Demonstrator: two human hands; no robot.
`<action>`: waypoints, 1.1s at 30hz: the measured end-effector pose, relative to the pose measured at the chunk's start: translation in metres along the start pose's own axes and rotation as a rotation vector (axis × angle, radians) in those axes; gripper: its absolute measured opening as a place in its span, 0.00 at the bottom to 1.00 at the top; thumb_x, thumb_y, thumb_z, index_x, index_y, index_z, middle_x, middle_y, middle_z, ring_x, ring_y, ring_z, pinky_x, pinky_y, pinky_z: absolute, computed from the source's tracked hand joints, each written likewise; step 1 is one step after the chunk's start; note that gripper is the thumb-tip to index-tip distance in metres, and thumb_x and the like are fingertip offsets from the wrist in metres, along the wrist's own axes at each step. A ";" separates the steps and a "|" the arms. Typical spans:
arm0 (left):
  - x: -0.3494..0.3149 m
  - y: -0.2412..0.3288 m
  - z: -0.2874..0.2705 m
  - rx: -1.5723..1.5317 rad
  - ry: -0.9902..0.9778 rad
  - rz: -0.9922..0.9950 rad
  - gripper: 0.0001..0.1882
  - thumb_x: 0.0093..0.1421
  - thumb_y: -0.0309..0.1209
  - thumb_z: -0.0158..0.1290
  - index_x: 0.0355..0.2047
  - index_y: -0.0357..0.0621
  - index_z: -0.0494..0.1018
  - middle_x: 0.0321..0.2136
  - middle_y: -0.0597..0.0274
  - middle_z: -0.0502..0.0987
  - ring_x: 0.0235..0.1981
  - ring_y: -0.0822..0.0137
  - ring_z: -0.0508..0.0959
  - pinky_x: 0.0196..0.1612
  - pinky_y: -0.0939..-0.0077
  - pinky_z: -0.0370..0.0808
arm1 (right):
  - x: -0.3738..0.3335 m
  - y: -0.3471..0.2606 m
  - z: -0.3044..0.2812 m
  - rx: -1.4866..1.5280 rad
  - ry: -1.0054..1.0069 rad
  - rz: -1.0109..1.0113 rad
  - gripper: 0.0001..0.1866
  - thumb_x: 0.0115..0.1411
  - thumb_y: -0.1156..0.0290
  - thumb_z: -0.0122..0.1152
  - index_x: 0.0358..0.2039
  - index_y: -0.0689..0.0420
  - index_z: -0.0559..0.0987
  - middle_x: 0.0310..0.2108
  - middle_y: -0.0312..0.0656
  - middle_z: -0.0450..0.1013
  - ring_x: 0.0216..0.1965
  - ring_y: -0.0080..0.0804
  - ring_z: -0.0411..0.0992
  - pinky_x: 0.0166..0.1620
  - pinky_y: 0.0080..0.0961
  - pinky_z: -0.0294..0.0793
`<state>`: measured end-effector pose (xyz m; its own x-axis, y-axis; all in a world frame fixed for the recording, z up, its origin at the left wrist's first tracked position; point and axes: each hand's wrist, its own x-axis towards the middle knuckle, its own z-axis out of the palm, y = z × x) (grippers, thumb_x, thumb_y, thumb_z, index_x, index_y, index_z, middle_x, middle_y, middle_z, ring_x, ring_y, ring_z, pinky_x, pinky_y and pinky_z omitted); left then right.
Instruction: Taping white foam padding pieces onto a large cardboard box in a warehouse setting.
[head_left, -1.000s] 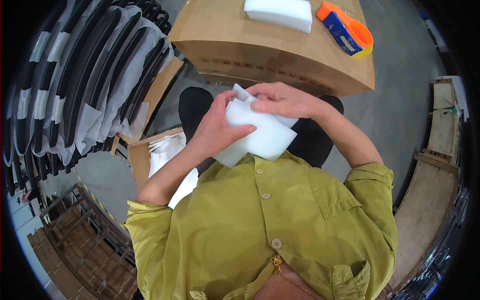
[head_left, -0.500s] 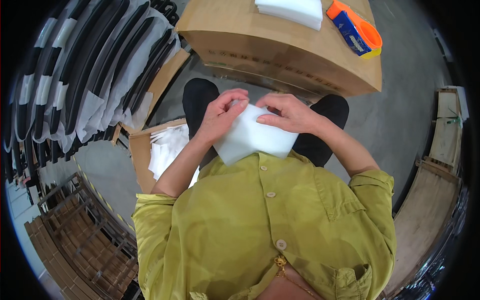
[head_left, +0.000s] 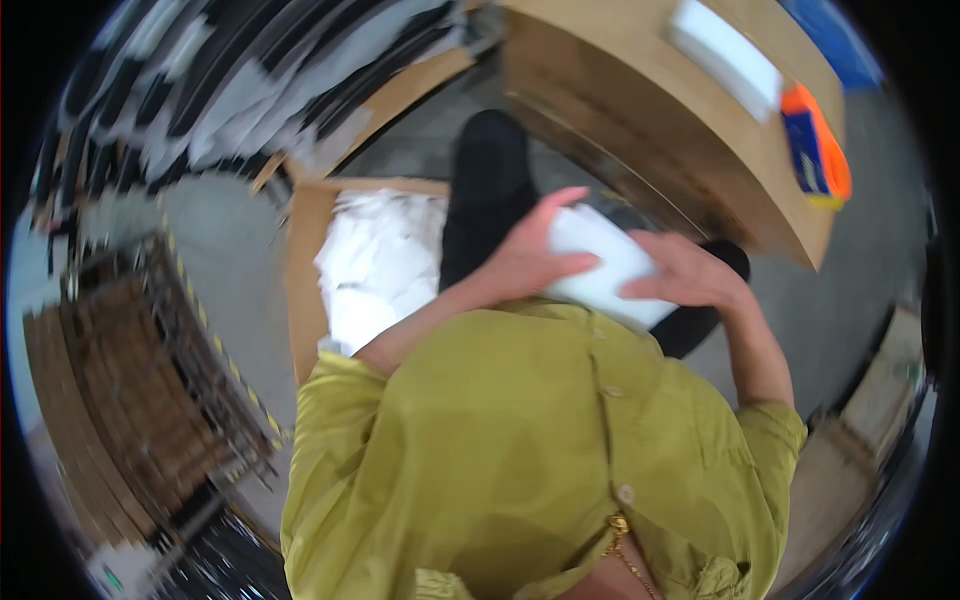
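A white foam piece (head_left: 605, 262), which looks like a folded sheet or small stack, rests above my lap between both hands. My left hand (head_left: 535, 250) grips its left edge, thumb over the top face and fingers stretched along the far side. On the other side my right hand (head_left: 690, 272) holds the right edge, its fingers bent onto the foam. Motion blurs both hands, and their undersides are hidden. To the left, an open carton (head_left: 303, 270) holds many white foam pieces (head_left: 375, 255).
A large cardboard box (head_left: 610, 60) stands ahead, bearing a white foam stack (head_left: 728, 58) and an orange and blue tape dispenser (head_left: 818, 150). Black curved parts in white wrapping (head_left: 240, 70) fill the upper left. Brown stacked pieces (head_left: 130, 390) lie at left, wooden boards (head_left: 850, 430) at right.
The view has swung, so the carton shows more fully and the large box sits further right. My hands have moved from the foam's far edge to its two sides, and the foam appears smaller.
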<state>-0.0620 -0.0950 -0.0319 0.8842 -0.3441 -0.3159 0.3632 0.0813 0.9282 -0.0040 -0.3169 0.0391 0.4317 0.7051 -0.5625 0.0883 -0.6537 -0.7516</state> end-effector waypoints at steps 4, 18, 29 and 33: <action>-0.005 0.011 0.004 0.094 0.032 0.077 0.48 0.46 0.31 0.63 0.62 0.44 0.46 0.52 0.52 0.60 0.52 0.64 0.64 0.55 0.72 0.61 | 0.020 -0.004 0.002 0.030 -0.080 0.057 0.34 0.40 0.55 0.67 0.46 0.60 0.70 0.38 0.47 0.73 0.41 0.39 0.71 0.45 0.30 0.68; -0.076 -0.192 -0.265 0.910 1.237 -0.343 0.42 0.43 0.37 0.64 0.56 0.40 0.55 0.54 0.47 0.61 0.52 0.53 0.65 0.52 0.64 0.66 | 0.030 0.027 -0.017 0.581 0.476 0.240 0.18 0.49 0.75 0.65 0.41 0.64 0.73 0.35 0.37 0.74 0.36 0.22 0.71 0.41 0.20 0.69; -0.059 -0.261 -0.347 1.307 0.814 -1.093 0.34 0.55 0.33 0.50 0.61 0.54 0.49 0.61 0.59 0.53 0.63 0.56 0.51 0.60 0.54 0.53 | 0.052 0.038 -0.004 0.662 0.417 0.558 0.25 0.45 0.70 0.70 0.43 0.63 0.73 0.36 0.36 0.73 0.37 0.23 0.69 0.45 0.21 0.66; -0.085 -0.234 -0.360 1.247 0.854 -1.070 0.17 0.56 0.32 0.47 0.48 0.51 0.65 0.45 0.58 0.72 0.47 0.56 0.71 0.47 0.61 0.68 | 0.062 0.042 -0.008 0.593 0.388 0.527 0.24 0.45 0.70 0.70 0.43 0.63 0.73 0.36 0.36 0.73 0.38 0.22 0.69 0.45 0.20 0.66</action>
<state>-0.1164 0.2516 -0.2931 0.4855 0.7626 -0.4275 0.7495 -0.6148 -0.2455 0.0338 -0.3036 -0.0245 0.5687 0.1384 -0.8108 -0.6421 -0.5415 -0.5428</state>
